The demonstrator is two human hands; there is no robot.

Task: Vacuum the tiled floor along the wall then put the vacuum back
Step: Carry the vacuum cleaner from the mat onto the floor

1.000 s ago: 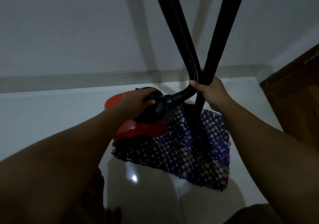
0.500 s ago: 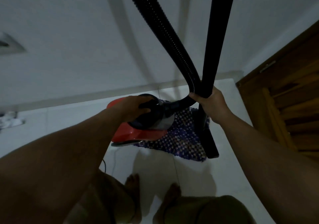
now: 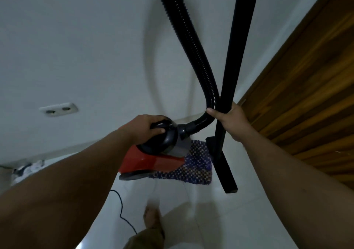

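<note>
While a bare foot [image 3: 151, 218] stands on the pale tiled floor [image 3: 249, 220], the left hand [image 3: 147, 126] grips the black top handle of the red vacuum [image 3: 151, 160], held above a checkered mat [image 3: 197, 166]. Its hose end points right, where the right hand [image 3: 229, 122] clamps the ribbed hose [image 3: 189, 38] and near-upright wand [image 3: 237, 47] together, nozzle [image 3: 226, 174] downward, before the white wall [image 3: 76, 47].

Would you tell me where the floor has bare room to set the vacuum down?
Bare tiles lie between the patterned mat, the black cord and the foot. It is crowded by the wooden door, where the nozzle hangs.
</note>
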